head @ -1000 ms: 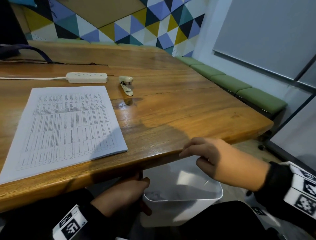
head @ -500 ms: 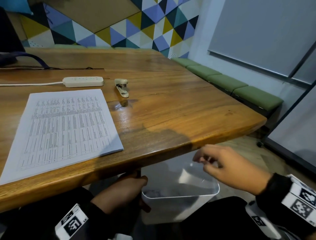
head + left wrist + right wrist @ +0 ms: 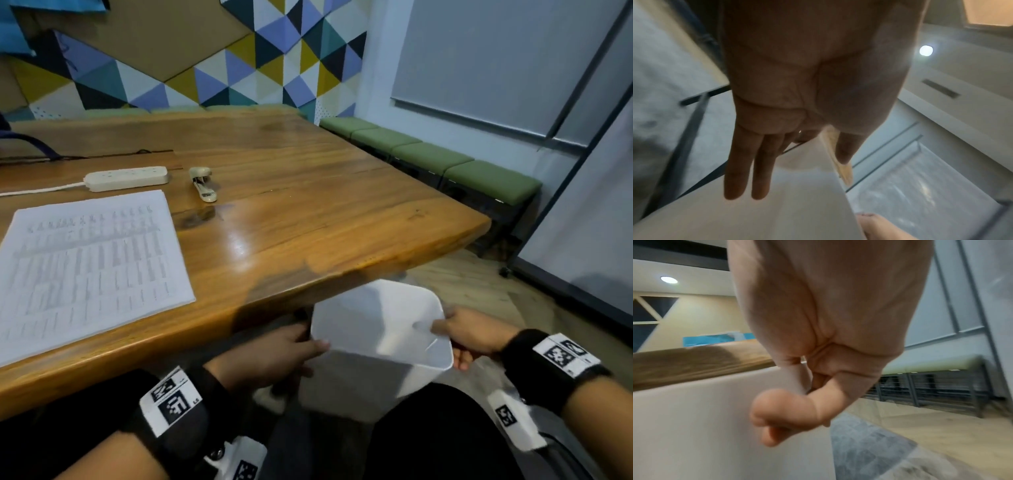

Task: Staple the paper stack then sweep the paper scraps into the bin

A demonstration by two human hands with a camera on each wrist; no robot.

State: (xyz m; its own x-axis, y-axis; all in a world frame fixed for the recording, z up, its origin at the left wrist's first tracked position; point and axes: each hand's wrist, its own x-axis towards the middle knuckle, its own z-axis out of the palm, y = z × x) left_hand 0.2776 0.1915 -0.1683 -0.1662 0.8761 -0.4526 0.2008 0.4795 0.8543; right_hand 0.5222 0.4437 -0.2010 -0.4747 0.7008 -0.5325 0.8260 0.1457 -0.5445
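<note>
Now both hands hold the white bin (image 3: 376, 346): the right hand (image 3: 469, 334), free before, pinches its rim, and the left hand (image 3: 270, 356) grips its side. The bin is up just below the table edge (image 3: 394, 263), and the paper stack (image 3: 85, 263) lies on the table.

White plastic bin (image 3: 376, 346), open top, tilted, held just below the table edge: left fingers (image 3: 748, 170) flat on one wall, right fingers (image 3: 777, 415) curled over the opposite rim. Paper stack (image 3: 85, 267) flat on the table, pale stapler (image 3: 203, 183) behind it, both well away from any fingers.
</note>
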